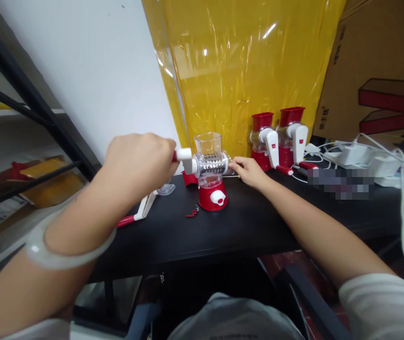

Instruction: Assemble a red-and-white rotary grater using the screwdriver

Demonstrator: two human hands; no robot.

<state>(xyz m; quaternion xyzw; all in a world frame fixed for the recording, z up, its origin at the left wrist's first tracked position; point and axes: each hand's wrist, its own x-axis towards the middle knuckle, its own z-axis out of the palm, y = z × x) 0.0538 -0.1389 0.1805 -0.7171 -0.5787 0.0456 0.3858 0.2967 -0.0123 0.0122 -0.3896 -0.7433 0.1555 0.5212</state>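
Observation:
A rotary grater (213,194) with a red base and a clear hopper stands on the black table. Its holed metal drum (212,164) lies sideways in the clear housing. My left hand (141,153) is closed round the red grip of the white crank (187,160), on the drum's left side. At the drum's open right end, my right hand (248,171) pinches the clear rim with thumb and fingertips. A small red part (192,214) lies in front of the base, too small to name.
Two more red and white graters (265,141) stand at the back right. Beside them are white chargers and tangled cables (359,156). A loose crank (141,210) lies under my left forearm. Yellow plastic sheeting (244,61) and a cardboard box (382,61) rise behind.

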